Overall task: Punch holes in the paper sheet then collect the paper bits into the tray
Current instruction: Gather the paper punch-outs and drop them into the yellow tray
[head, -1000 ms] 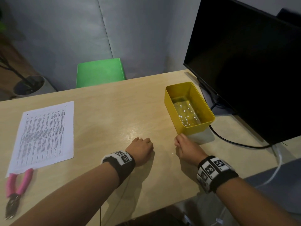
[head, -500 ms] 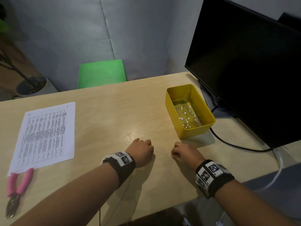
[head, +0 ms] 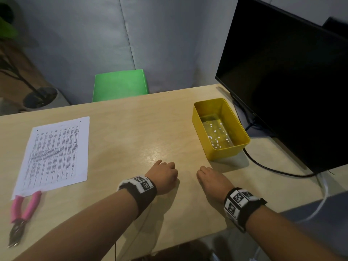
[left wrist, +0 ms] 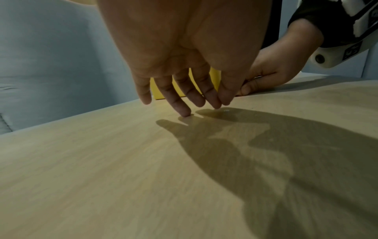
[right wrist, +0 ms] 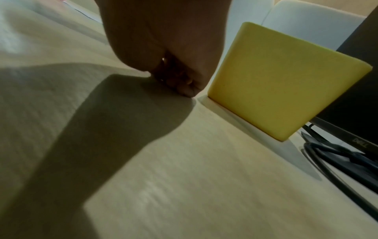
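Observation:
The printed paper sheet (head: 54,153) lies flat at the table's left, with the pink-handled punch pliers (head: 22,213) at its near corner. The yellow tray (head: 199,129) stands at the right and holds several white paper bits (head: 216,137). My left hand (head: 163,176) is at the table's middle, its straight fingers (left wrist: 184,110) touching the wood. One small white bit (left wrist: 226,110) lies just beside them. My right hand (head: 211,178) rests a little right of it, in front of the tray (right wrist: 286,80). Its curled fingertips (right wrist: 188,92) sit bunched on the table, and no bit shows between them.
A black monitor (head: 291,91) stands at the right behind the tray, its cables (head: 273,170) trailing over the table. A green chair (head: 120,84) is beyond the far edge. The wooden table (head: 131,132) is bare between sheet and tray.
My right hand has drawn back from the tray's near corner, toward me and leftward, closer to the left hand. The left hand has stayed in place.

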A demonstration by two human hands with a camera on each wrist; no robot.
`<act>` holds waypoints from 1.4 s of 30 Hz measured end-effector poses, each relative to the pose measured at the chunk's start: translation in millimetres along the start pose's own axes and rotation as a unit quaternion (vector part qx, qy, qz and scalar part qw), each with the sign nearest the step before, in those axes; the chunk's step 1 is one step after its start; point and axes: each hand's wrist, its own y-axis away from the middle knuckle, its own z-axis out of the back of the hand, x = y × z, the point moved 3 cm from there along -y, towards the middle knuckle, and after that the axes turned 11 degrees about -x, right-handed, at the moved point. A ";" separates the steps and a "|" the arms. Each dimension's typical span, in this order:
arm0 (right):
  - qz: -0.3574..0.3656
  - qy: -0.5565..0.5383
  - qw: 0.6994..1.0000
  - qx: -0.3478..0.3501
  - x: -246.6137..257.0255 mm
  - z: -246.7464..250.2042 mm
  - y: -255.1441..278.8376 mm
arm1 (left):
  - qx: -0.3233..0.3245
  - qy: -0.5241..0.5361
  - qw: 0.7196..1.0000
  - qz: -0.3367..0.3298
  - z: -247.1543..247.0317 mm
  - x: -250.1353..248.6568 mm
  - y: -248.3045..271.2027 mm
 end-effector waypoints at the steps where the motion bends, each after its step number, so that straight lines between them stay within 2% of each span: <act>1: -0.003 -0.002 1.000 0.006 0.0 -1.2 -0.7 | -0.002 0.001 1.000 0.001 -0.1 0.0 0.2; 4: -0.040 -0.078 0.996 0.026 -2.7 6.9 -1.8 | -0.009 0.006 1.000 0.006 -1.4 1.4 0.2; 7: -0.067 -0.146 0.987 0.018 -7.4 13.6 1.4 | -0.011 0.009 1.000 0.008 -1.9 2.2 0.3; 15: -0.090 -0.201 0.975 -0.007 -8.6 18.6 3.8 | -0.007 0.004 1.000 0.006 -1.5 2.0 -1.6; 29: -0.039 -0.203 0.976 -0.071 -21.9 12.9 8.2 | 0.027 0.013 0.999 0.016 -1.4 -1.7 -2.4; 32: -0.027 -0.173 0.982 -0.070 -19.5 10.1 6.7 | 0.031 0.001 0.999 0.009 -1.8 -3.2 -3.4; 37: -0.040 -0.064 0.997 -0.026 -6.5 4.8 5.2 | 0.040 -0.062 0.997 -0.022 -10.1 -3.6 -1.7; 42: -0.079 -0.144 0.986 -0.029 -3.4 21.4 -2.7 | 0.027 -0.082 0.995 -0.046 -10.4 -12.0 -1.7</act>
